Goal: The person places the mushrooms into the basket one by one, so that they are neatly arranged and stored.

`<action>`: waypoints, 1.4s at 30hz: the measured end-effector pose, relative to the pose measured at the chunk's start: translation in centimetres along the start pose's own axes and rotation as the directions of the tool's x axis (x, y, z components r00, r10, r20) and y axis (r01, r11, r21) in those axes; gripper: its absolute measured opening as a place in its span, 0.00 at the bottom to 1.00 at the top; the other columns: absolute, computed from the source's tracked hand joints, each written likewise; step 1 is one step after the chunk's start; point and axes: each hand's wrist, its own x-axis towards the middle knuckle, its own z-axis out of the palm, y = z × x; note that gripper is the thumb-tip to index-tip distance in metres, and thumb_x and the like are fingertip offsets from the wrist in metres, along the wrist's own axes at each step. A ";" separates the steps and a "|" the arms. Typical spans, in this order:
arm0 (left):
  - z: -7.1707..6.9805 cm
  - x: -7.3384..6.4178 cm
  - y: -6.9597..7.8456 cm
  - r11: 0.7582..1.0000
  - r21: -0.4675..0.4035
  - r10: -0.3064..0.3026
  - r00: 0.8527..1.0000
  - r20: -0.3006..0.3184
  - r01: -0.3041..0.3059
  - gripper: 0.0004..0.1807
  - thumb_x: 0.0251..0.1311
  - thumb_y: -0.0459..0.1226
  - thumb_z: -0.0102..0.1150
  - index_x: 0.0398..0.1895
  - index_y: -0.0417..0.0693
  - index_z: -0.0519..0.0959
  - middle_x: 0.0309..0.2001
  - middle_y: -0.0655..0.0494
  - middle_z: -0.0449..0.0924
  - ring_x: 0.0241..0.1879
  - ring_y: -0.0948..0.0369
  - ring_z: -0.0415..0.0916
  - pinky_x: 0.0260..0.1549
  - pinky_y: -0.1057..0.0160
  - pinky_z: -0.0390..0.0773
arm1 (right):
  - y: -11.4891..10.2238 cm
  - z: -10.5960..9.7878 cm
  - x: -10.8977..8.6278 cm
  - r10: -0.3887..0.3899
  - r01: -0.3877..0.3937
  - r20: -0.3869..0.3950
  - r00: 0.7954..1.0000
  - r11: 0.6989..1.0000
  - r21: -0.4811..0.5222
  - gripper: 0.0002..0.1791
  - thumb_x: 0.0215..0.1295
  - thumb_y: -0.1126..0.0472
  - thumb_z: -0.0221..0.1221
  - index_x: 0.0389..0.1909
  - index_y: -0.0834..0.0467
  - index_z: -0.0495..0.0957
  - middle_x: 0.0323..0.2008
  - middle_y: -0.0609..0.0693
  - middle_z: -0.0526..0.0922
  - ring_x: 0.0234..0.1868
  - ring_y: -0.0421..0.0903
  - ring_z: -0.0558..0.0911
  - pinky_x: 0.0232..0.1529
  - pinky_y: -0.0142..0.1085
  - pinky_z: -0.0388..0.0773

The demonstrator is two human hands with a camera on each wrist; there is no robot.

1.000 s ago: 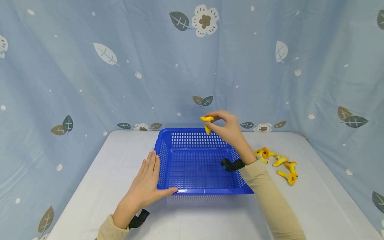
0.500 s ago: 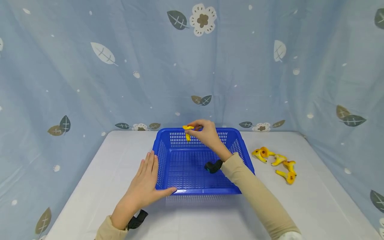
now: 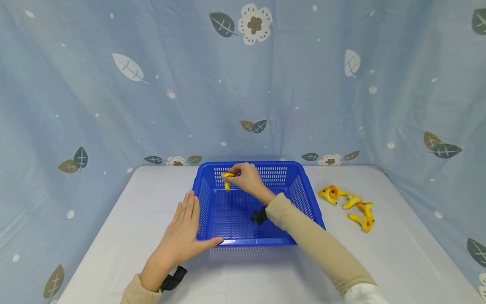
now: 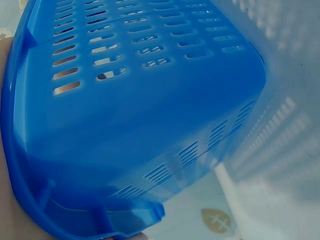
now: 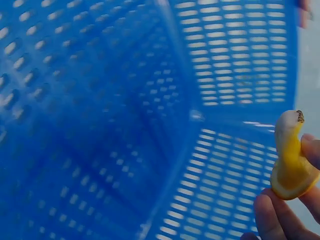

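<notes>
My right hand (image 3: pixel 247 179) pinches a yellow chanterelle mushroom (image 3: pixel 227 186) between thumb and fingers. It hangs over the far left part of the blue plastic basket (image 3: pixel 258 242), cap up and stem pointing down. In the right wrist view the mushroom (image 5: pixel 289 160) shows a pale stem end with a dark tip, near the perforated basket walls. My left hand (image 3: pixel 178 236) lies with straight fingers along the basket's left side, its thumb on the front rim. The left wrist view is filled by the outside of the basket (image 4: pixel 125 120); little of that hand shows there.
Several more yellow mushrooms (image 3: pixel 353 201) lie in a loose group on the white tabletop (image 3: pixel 395 261), right of the basket. A blue curtain (image 3: pixel 190 84) with leaf and flower prints hangs behind and beside the table.
My right hand has carried the mushroom leftward and lower, from over the basket's far rim to its far left inside. The left hand has stayed at the basket's side.
</notes>
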 end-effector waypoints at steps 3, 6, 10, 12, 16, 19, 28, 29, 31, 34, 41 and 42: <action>0.0 0.0 0.0 1.000 -0.003 0.002 1.000 -0.004 -0.002 0.72 0.49 0.78 0.49 0.76 0.27 0.43 0.78 0.35 0.30 0.77 0.46 0.26 0.74 0.43 0.41 | 0.3 0.9 0.0 0.013 -0.012 0.029 0.999 1.000 -0.027 0.13 0.59 0.53 0.71 0.39 0.58 0.87 0.35 0.49 0.86 0.32 0.43 0.80 0.28 0.32 0.78; 0.0 0.0 -0.1 1.000 -0.003 0.004 1.000 -0.008 -0.004 0.72 0.49 0.78 0.49 0.76 0.27 0.43 0.78 0.34 0.31 0.77 0.46 0.26 0.73 0.43 0.41 | 0.8 1.7 -0.1 0.026 -0.022 0.065 0.998 0.997 -0.068 0.13 0.60 0.53 0.70 0.39 0.58 0.87 0.35 0.49 0.86 0.32 0.42 0.81 0.29 0.32 0.79; 0.1 0.0 -0.1 1.000 0.000 0.006 1.000 -0.008 -0.006 0.72 0.49 0.78 0.48 0.76 0.27 0.43 0.78 0.34 0.31 0.77 0.45 0.26 0.74 0.43 0.41 | 1.3 2.4 0.1 0.044 -0.028 0.103 0.994 0.989 -0.148 0.11 0.59 0.52 0.70 0.37 0.55 0.87 0.34 0.47 0.86 0.31 0.41 0.80 0.28 0.32 0.78; 0.1 0.0 -0.1 1.000 0.000 0.004 1.000 -0.008 -0.004 0.72 0.49 0.78 0.48 0.76 0.27 0.43 0.78 0.34 0.31 0.77 0.46 0.26 0.74 0.43 0.41 | 1.6 2.8 0.2 0.048 -0.025 0.123 0.991 0.983 -0.184 0.10 0.59 0.52 0.70 0.36 0.54 0.87 0.32 0.45 0.85 0.29 0.40 0.80 0.25 0.32 0.76; 0.2 0.1 -0.1 1.000 -0.002 0.009 1.000 -0.014 -0.009 0.71 0.49 0.78 0.49 0.76 0.27 0.43 0.78 0.33 0.32 0.77 0.46 0.26 0.74 0.43 0.41 | 1.8 3.3 0.5 0.066 -0.028 0.151 0.986 0.970 -0.241 0.11 0.59 0.51 0.70 0.36 0.55 0.87 0.29 0.45 0.85 0.25 0.39 0.78 0.21 0.32 0.73; 0.3 0.1 -0.1 1.000 -0.004 0.007 1.000 -0.011 -0.007 0.72 0.49 0.78 0.49 0.76 0.26 0.43 0.78 0.34 0.31 0.77 0.46 0.26 0.74 0.43 0.41 | 1.9 3.7 0.6 0.068 -0.017 0.168 0.983 0.957 -0.288 0.12 0.60 0.51 0.70 0.37 0.55 0.87 0.29 0.44 0.84 0.24 0.39 0.76 0.20 0.31 0.71; 0.2 0.0 0.1 1.000 0.001 0.012 1.000 -0.017 -0.012 0.71 0.50 0.77 0.49 0.75 0.26 0.43 0.77 0.33 0.32 0.77 0.46 0.26 0.74 0.43 0.41 | 2.2 4.2 0.9 0.071 0.018 0.200 0.977 0.910 -0.413 0.14 0.59 0.47 0.70 0.37 0.53 0.86 0.29 0.45 0.84 0.21 0.40 0.75 0.18 0.31 0.68; 0.1 0.0 0.1 1.000 0.004 0.012 1.000 -0.021 -0.012 0.71 0.50 0.77 0.49 0.75 0.26 0.44 0.77 0.33 0.32 0.77 0.45 0.27 0.74 0.43 0.41 | 2.2 4.2 0.9 0.074 0.019 0.204 0.976 0.907 -0.421 0.14 0.58 0.47 0.71 0.37 0.53 0.86 0.30 0.45 0.84 0.22 0.40 0.75 0.19 0.32 0.70; 0.1 0.0 0.1 1.000 0.005 0.012 1.000 -0.023 -0.012 0.71 0.50 0.77 0.49 0.75 0.26 0.44 0.77 0.33 0.32 0.77 0.45 0.27 0.74 0.43 0.41 | 2.1 4.1 1.0 0.084 0.019 0.214 0.973 0.898 -0.440 0.15 0.58 0.46 0.70 0.38 0.52 0.85 0.32 0.46 0.84 0.24 0.40 0.77 0.21 0.33 0.73; 0.0 0.0 0.1 1.000 0.006 0.015 1.000 -0.026 -0.015 0.71 0.50 0.77 0.49 0.76 0.27 0.44 0.78 0.33 0.32 0.77 0.45 0.27 0.74 0.43 0.41 | 1.9 4.0 1.0 0.088 0.024 0.230 0.969 0.895 -0.446 0.16 0.58 0.47 0.71 0.40 0.53 0.84 0.34 0.47 0.84 0.27 0.42 0.78 0.24 0.35 0.75; 0.1 -0.1 0.1 1.000 0.002 0.014 1.000 -0.022 -0.014 0.71 0.50 0.77 0.49 0.76 0.27 0.43 0.78 0.33 0.32 0.77 0.45 0.27 0.73 0.43 0.42 | 1.2 3.6 0.7 0.119 0.055 0.330 0.937 0.880 -0.471 0.27 0.60 0.43 0.68 0.55 0.54 0.78 0.42 0.48 0.83 0.37 0.44 0.80 0.34 0.41 0.79; 0.1 -0.2 0.1 1.000 0.002 0.013 1.000 -0.023 -0.013 0.71 0.50 0.77 0.49 0.76 0.27 0.43 0.78 0.33 0.32 0.77 0.45 0.27 0.73 0.43 0.42 | 1.1 3.5 0.7 0.122 0.062 0.350 0.929 0.880 -0.470 0.30 0.60 0.43 0.67 0.58 0.54 0.76 0.44 0.49 0.83 0.39 0.45 0.80 0.37 0.41 0.80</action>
